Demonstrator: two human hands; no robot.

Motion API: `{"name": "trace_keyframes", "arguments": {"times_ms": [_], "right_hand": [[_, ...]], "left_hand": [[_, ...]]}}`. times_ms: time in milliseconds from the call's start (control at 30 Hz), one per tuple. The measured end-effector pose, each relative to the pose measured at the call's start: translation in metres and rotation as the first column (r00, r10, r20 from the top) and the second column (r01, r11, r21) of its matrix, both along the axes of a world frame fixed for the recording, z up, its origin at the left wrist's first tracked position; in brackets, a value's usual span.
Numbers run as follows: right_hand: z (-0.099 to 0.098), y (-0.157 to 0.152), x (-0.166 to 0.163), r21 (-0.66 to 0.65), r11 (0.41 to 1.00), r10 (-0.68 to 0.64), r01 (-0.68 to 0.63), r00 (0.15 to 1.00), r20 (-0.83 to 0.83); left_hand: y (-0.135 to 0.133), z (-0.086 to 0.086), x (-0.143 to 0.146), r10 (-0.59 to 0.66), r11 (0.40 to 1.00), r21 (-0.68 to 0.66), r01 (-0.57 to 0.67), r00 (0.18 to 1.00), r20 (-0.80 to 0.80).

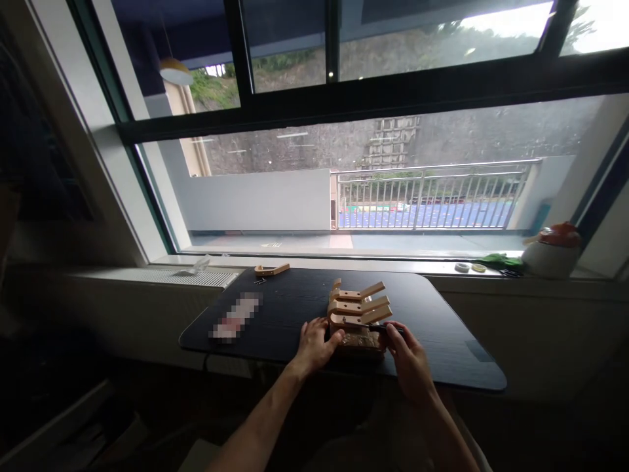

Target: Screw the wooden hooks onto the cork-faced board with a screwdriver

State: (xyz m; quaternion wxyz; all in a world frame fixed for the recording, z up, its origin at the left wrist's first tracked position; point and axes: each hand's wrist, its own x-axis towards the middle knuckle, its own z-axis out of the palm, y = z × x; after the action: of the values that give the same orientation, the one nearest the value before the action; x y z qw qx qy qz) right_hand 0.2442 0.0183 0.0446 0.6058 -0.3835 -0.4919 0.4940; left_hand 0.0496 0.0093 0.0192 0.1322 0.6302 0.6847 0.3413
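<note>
A wooden model (358, 314) with several finger-like pieces sticking out to the right stands near the front edge of a dark table (442, 341). My left hand (317, 344) is closed on the model's left lower side. On the right side of the model, my right hand (407, 357) holds a thin dark tool (381, 326) with its tip against the wood. A single loose wooden finger piece (272, 269) lies at the table's far left edge, with small dark bits (260, 281) beside it.
A blurred flat object (236, 318) lies on the table's left part. The window sill behind carries a clear plastic bit (199, 265), small rings (469, 267), something green (501, 261) and a white pot with an orange lid (550, 252). A large window looks out on a balcony railing.
</note>
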Motion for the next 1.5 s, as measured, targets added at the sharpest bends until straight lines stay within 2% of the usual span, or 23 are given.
{"name": "trace_keyframes", "arguments": {"times_ms": [100,200,300,400,500,567,700,767,867,967,1133,1400,1500], "right_hand": [[0.001,-0.029,-0.005,0.019,0.999,0.038,-0.038,0.999,0.009],[-0.004,-0.067,-0.003,0.014,0.999,0.042,-0.043,0.998,0.039],[-0.019,-0.096,0.002,-0.034,0.998,0.05,-0.049,0.998,0.028],[-0.033,-0.107,0.004,-0.081,0.996,0.045,-0.046,0.999,-0.008],[-0.035,-0.107,0.0,-0.074,0.997,0.007,-0.005,1.0,0.026],[-0.032,-0.107,0.0,-0.058,0.997,-0.04,0.043,0.998,0.047],[-0.017,-0.11,0.009,0.0,0.976,-0.214,0.216,0.966,0.142],[-0.006,-0.109,0.015,0.061,0.968,-0.252,0.245,0.942,0.221],[0.012,-0.103,0.016,0.184,0.944,-0.324,0.276,0.882,0.342],[0.022,-0.092,0.009,0.331,0.923,-0.332,0.195,0.839,0.431],[0.018,-0.085,-0.008,0.548,0.833,-0.413,0.068,0.736,0.536],[0.018,-0.093,-0.015,0.59,0.807,-0.417,-0.017,0.691,0.59],[0.017,-0.092,-0.013,0.586,0.81,-0.41,-0.032,0.683,0.605]], "left_hand": [[-0.028,0.002,0.008,-0.013,1.0,0.019,0.013,1.0,-0.003],[-0.072,-0.002,0.01,-0.011,0.998,0.064,0.007,0.998,0.068],[-0.112,-0.011,0.008,-0.08,0.992,0.116,0.05,0.958,0.275],[-0.13,-0.02,0.007,-0.109,0.993,0.093,0.069,0.837,0.537],[-0.125,-0.024,0.009,-0.076,0.996,0.029,0.084,0.647,0.759],[-0.119,-0.022,0.012,-0.063,0.995,0.004,0.102,0.582,0.81],[-0.113,-0.012,0.021,-0.18,0.978,0.085,0.188,0.572,0.8],[-0.112,-0.009,0.023,-0.229,0.969,0.131,0.21,0.559,0.797],[-0.111,-0.011,0.024,-0.241,0.965,0.136,0.224,0.551,0.799],[-0.109,-0.017,0.024,-0.251,0.965,0.161,0.208,0.543,0.801],[-0.108,-0.02,0.025,-0.265,0.962,0.189,0.197,0.514,0.816],[-0.105,-0.027,0.024,-0.302,0.951,0.227,0.209,0.482,0.822],[-0.107,-0.031,0.023,-0.276,0.96,0.202,0.194,0.53,0.802]]}}
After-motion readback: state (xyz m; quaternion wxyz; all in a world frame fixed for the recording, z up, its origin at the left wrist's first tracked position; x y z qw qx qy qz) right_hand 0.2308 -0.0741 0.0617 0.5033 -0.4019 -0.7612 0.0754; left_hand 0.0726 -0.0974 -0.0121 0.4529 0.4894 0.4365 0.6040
